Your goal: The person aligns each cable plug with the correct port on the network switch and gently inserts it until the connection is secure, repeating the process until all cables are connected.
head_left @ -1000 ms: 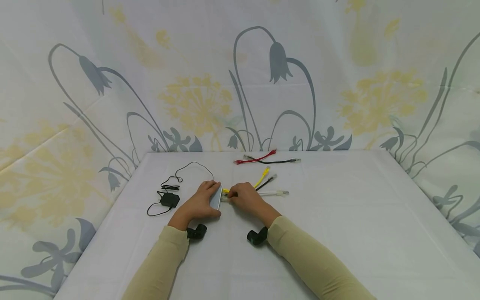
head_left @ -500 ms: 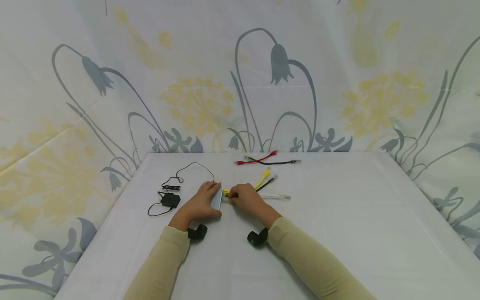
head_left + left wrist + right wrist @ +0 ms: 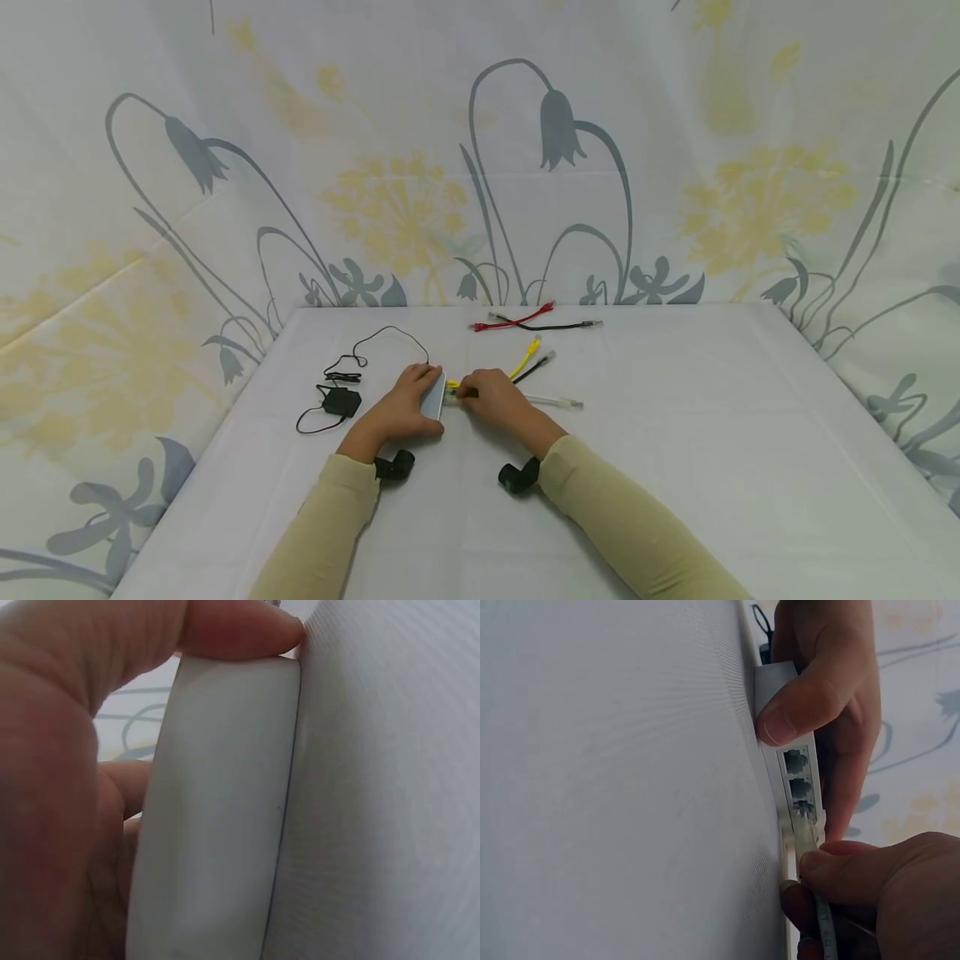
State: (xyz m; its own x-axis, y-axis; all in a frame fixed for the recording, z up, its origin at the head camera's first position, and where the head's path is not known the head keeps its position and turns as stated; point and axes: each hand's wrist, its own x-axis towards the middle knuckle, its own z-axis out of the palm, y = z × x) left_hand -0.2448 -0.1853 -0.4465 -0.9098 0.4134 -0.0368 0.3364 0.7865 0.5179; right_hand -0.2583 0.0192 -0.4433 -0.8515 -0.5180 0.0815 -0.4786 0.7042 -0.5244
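Note:
A small white network switch lies on the table under my left hand. My left hand grips its ends, thumb at the near end and fingers over the far end. In the right wrist view two bare ports show beside the thumb. My right hand pinches a white Ethernet cable just behind its clear plug. The plug's tip is right at the third port from the thumb. The cable's free end sticks out to the right. A yellow Ethernet cable runs behind my right hand to the switch.
A black Ethernet cable extends past the right hand. Farther back, a red cable crosses another black cable. At left lies a black power adapter, its thin cord leading to the switch. A floral curtain hangs behind the table.
The white cable's free end has swung slightly toward the near side and to the right. My two hands have stayed almost in place on the switch and the plug.

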